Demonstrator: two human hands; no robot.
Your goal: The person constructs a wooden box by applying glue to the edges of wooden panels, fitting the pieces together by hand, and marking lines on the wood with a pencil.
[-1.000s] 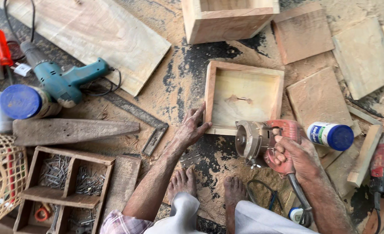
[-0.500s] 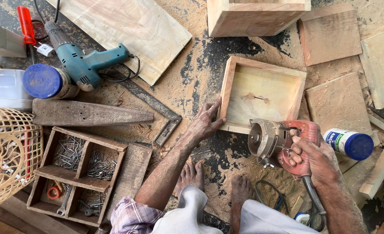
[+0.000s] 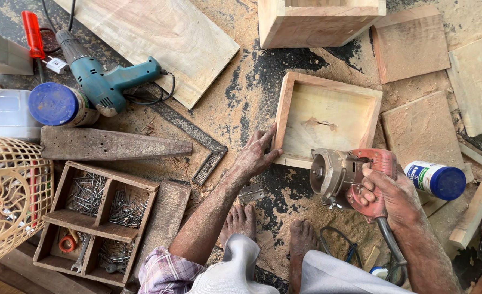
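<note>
1. Wooden shallow tray [image 3: 327,120] lies flat on the sawdust floor [image 3: 241,81]. Left hand [image 3: 256,155] rests open, its fingers pressing the tray's near left corner; it clasps nothing.
2. Right hand [image 3: 389,191] is closed around the red handle of a power cutter [image 3: 343,175], held just over the tray's near edge.
3. Risk, in my judgement: the disc is near the left fingers and the bare feet [image 3: 271,228], and the cord [image 3: 387,245] trails beside them.
4. Around lie boards, a blue drill [image 3: 107,81] and a nail box [image 3: 97,220].

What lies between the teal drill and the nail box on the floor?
In the head view, between the teal drill and the nail box lies a long, dark tapered wooden plank, flat on the sawdust.
</note>
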